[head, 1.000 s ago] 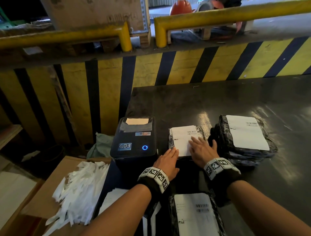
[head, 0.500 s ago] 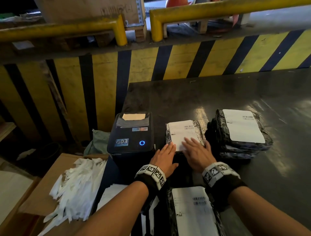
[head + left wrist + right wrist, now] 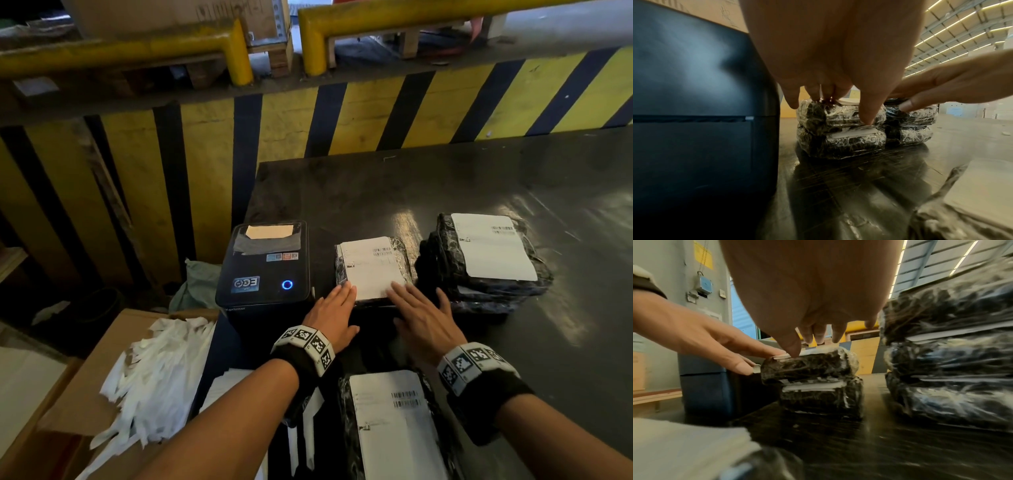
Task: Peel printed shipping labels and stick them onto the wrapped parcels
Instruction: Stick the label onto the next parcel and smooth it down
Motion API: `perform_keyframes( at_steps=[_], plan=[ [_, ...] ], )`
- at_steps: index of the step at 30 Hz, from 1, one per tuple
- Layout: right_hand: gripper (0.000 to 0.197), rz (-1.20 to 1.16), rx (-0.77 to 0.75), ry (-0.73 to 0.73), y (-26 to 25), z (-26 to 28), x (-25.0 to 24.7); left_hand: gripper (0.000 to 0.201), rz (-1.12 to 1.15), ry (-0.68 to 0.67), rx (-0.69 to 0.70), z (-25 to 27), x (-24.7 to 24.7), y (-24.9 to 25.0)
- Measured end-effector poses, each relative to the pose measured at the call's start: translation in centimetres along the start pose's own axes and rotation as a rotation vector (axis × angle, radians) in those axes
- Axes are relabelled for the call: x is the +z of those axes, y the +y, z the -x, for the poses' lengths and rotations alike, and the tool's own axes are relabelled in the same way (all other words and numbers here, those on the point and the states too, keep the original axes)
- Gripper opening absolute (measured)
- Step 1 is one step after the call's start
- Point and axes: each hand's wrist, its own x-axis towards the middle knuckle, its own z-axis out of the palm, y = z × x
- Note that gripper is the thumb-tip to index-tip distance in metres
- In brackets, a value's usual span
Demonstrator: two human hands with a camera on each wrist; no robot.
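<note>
Beside the label printer (image 3: 263, 263), on the dark table (image 3: 428, 185), the left hand (image 3: 330, 317) and right hand (image 3: 423, 318) are pressing straightened, spread fingers onto the shipping label (image 3: 371, 265) topping the wrapped parcel (image 3: 840, 120), itself stacked on another.

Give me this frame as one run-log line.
step: smoothing label | left hand: flat on near edge | right hand: flat on near edge | parcel: top of two-high stack, beside printer

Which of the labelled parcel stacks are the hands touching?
The middle stack, right beside the printer: left hand and right hand rest straight fingers on its top label's near edge. The right stack and nearest parcel are untouched.
</note>
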Motion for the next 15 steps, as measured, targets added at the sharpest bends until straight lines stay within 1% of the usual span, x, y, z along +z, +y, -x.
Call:
perform_keyframes(
  at_steps=[4, 7, 10, 13, 15],
  plan=[
    [0.059, 0.008, -0.04, -0.012, -2.1, -1.0, 0.8, 0.077, -0.011, 0.006, 0.007, 0.0, 0.1, -0.1],
    [0.058, 0.034, -0.04, -0.032, -1.4, -1.2, 0.7, 0.078, -0.004, -0.001, 0.015, 0.1, 0.1, -0.3],
    [0.057, 0.017, -0.005, -0.027, -0.6, -1.0, 0.2, 0.079, 0.021, 0.009, 0.017, 0.1, 0.4, -0.4],
    [0.058, -0.027, 0.03, -0.009, -1.5, -1.5, -0.5, 0.078, 0.039, 0.042, 0.006, 0.6, 1.1, -0.5],
    [0.059, -0.015, -0.022, -0.001, -2.8, -2.0, -0.4, 0.077, 0.044, 0.066, -0.011, 1.0, 1.8, -0.5]
  ],
)
